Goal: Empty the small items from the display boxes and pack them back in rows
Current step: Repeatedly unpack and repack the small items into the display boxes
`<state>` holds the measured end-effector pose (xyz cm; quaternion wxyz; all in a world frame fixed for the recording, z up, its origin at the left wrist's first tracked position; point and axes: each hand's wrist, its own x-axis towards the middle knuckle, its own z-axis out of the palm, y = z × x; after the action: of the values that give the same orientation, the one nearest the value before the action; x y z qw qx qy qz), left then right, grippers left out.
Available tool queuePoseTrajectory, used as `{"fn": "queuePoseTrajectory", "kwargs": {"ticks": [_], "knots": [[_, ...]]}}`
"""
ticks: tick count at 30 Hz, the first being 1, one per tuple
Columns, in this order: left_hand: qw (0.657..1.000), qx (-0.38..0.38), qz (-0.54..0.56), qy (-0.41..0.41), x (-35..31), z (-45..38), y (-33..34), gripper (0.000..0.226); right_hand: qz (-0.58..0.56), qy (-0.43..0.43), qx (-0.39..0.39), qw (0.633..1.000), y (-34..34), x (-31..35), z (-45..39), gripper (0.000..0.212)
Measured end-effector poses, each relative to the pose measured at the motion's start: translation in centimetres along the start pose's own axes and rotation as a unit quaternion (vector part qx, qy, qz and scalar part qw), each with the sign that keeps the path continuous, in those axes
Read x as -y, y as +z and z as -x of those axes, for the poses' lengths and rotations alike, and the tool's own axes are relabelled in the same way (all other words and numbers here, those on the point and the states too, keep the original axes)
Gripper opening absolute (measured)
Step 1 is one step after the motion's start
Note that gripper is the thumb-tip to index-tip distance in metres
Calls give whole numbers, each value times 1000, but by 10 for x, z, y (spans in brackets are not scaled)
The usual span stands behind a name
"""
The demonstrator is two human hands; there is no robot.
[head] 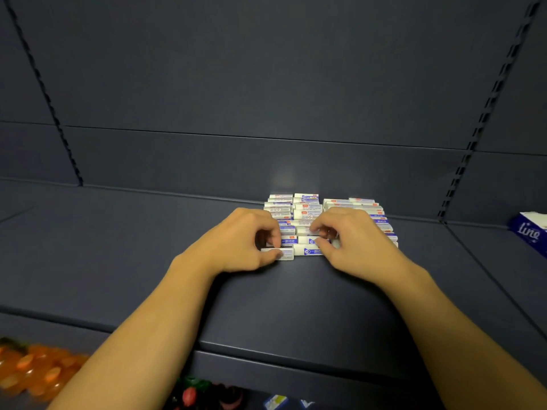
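Observation:
Several small white erasers with blue and red sleeves [306,207] lie in three rows on the dark shelf [148,247], stacked a few high. My left hand [242,241] pinches the front eraser of the left row [285,253] between thumb and curled fingers. My right hand [352,238] curls its fingers round erasers at the front of the middle row [307,250] and hides much of the right row. No display box shows.
A blue tissue pack [529,232] lies at the shelf's far right. Slotted uprights run up the back wall on both sides. Below the shelf's front edge are orange wrapped items [35,368] and red and dark toys [204,395].

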<state>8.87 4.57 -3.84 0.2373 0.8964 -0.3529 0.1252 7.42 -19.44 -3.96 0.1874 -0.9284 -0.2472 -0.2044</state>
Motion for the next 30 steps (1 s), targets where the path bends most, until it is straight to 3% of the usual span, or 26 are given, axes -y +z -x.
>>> {"fn": "queuePoseTrajectory", "kwargs": {"ticks": [12, 23, 30], "knots": [[997, 7, 46, -65, -7, 8, 0, 18, 18, -7, 43, 999, 3, 1, 3, 16], [999, 3, 41, -7, -9, 12, 4, 13, 31, -9, 57, 998, 4, 2, 4, 15], [996, 17, 42, -77, -3, 9, 5, 22, 28, -8, 56, 998, 5, 1, 5, 15]]}}
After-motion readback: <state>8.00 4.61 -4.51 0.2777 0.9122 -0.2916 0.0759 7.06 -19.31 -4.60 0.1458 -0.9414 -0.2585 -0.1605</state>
